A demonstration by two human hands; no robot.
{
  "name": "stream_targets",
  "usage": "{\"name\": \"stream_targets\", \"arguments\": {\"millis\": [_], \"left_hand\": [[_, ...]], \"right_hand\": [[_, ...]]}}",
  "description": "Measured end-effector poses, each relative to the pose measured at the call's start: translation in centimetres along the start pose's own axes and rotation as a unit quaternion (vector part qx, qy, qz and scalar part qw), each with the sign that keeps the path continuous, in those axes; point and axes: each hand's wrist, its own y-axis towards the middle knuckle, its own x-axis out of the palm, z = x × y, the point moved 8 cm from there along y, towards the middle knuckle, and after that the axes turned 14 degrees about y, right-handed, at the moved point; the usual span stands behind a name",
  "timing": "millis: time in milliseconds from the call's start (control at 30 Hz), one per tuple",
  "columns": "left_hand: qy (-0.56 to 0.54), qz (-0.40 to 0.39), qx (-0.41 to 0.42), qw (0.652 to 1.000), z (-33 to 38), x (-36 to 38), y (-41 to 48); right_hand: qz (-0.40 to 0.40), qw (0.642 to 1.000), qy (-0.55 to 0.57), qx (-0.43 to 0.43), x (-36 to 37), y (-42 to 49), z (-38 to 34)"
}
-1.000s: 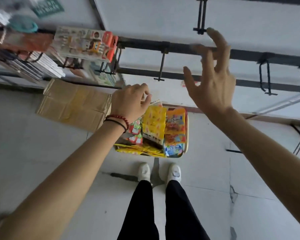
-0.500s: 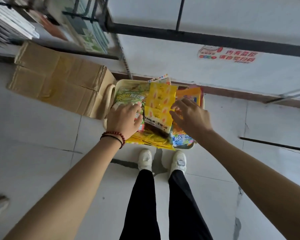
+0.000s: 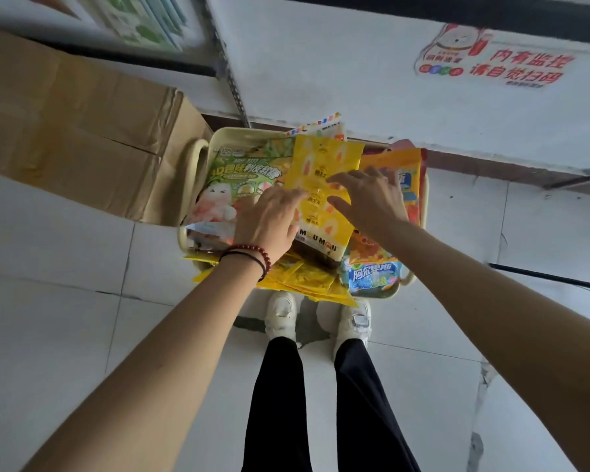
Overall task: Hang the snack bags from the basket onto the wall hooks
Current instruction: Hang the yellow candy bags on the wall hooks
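**Both hands on the yellow bag in the basket**

A cream basket point(image 3: 203, 155) sits on the tiled floor against the far wall, packed with snack bags. A tall yellow snack bag point(image 3: 322, 158) stands up in the middle of the pile, leaning towards the wall. To its left lies a green snack bag point(image 3: 242, 172), to its right an orange snack bag point(image 3: 397, 161), and at the near right corner a blue snack bag point(image 3: 372, 274). Flat yellow packets point(image 3: 304, 282) spill over the near rim.

The left hand point(image 3: 269, 219), with a bead bracelet point(image 3: 252, 250) on its wrist, reaches in from the near left. Its bent fingers meet the left edge of the yellow bag; whether they grip the bag or only rest on it cannot be told. The right hand point(image 3: 368, 199) comes in from the near right with fingers and thumb spread apart, laid flat on the yellow bag's right side and partly over the orange one, pinching nothing.

A cardboard box point(image 3: 82, 131) stands just left of the basket. A red-lettered sticker point(image 3: 494, 59) is on the wall at far right. The person's white shoes point(image 3: 281, 315) stand just near of the basket.
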Motion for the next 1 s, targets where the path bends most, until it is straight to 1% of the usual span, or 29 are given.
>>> {"name": "stream_targets", "arguments": {"millis": [33,133,200,267,367,500,600,700,800,867,1000], "left_hand": [[0.009,-0.010,0.006,1.000,0.2,0.3,0.0],[0.030,-0.024,-0.004,0.999,0.2,0.5,0.1],[0.033,-0.043,-0.009,0.998,0.1,0.6,0.2],[0.035,-0.059,0.004,0.998,0.5,0.6,-0.1],[0.017,-0.041,0.033,0.998,1.3,-0.2,-0.6],[-0.007,-0.015,0.064,0.998,2.1,-2.6,-2.1],[-0.033,0.016,0.094,0.995,2.6,-5.6,-3.3],[-0.044,0.058,0.089,0.993,2.3,-9.4,-4.1],[-0.074,0.124,0.073,0.987,1.1,-14.6,-4.6],[-0.086,0.157,0.070,0.981,0.3,-18.1,-5.3],[-0.104,0.214,0.067,0.969,-0.9,-24.9,-7.2]], "right_hand": [[0.008,1.000,-0.003,0.011,0.0,0.2,-0.2],[0.024,0.996,0.041,0.069,-0.1,0.5,-0.5],[0.037,0.995,0.040,0.087,-0.3,0.4,-0.7],[0.046,0.996,0.032,0.076,-0.7,0.1,-0.9],[0.069,0.996,0.040,0.035,-1.9,-0.9,-1.1],[0.043,0.992,0.120,-0.013,-3.5,-3.2,-1.3],[0.060,0.980,0.186,-0.031,-6.0,-5.3,-1.9],[0.076,0.976,0.206,-0.009,-9.3,-6.8,-3.0],[0.081,0.979,0.185,-0.020,-13.2,-8.1,-4.7],[0.082,0.985,0.150,-0.031,-16.0,-9.1,-5.9],[0.115,0.988,0.096,-0.040,-22.1,-11.9,-8.0]]}}
